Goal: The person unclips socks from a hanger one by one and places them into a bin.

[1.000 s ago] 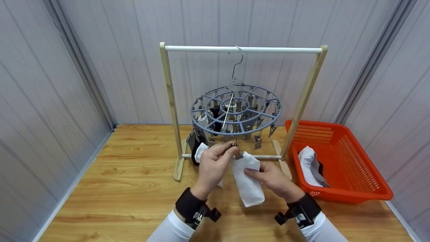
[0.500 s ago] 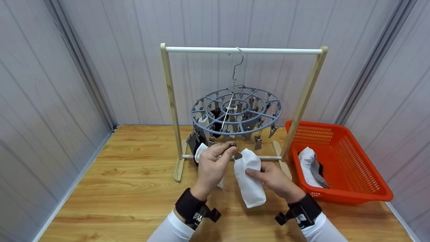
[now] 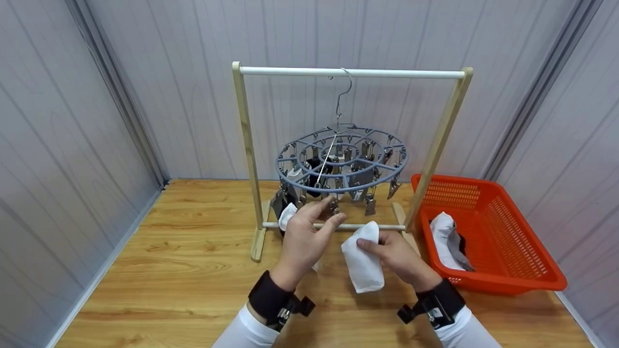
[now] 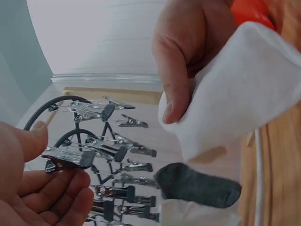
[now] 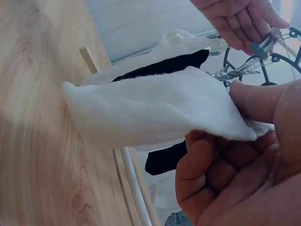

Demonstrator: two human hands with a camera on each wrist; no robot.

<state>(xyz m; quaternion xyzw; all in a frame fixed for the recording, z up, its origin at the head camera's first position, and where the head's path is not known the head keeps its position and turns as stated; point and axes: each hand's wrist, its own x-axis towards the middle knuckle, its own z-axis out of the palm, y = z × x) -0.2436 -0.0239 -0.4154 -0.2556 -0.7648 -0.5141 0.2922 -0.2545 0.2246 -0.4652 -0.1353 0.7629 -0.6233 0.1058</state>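
A white sock (image 3: 363,263) is pinched near its top by my right hand (image 3: 399,256), thumb in front and fingers behind. It hangs free of the clips in the head view. My left hand (image 3: 307,237) has its thumb and fingers spread around a metal clip (image 4: 70,157) below the front of the round hanger (image 3: 346,189). In the left wrist view the clip lies over the fingers, with the thumb lifted off it. More clips (image 3: 370,205) dangle from the hanger's rings. A dark sock (image 4: 197,186) hangs beyond, in the left wrist view.
The hanger hooks over the white rail (image 3: 290,71) of a wooden stand (image 3: 246,130). A red basket (image 3: 522,241) at the right holds a few socks (image 3: 447,241). Another white sock (image 3: 287,216) hangs left of my left hand. Panel walls enclose the wooden table (image 3: 193,251).
My left thumb and fingers have parted from the clip. The white sock has come away from the clip and moved slightly right and down with my right hand. The hanger has shifted slightly.
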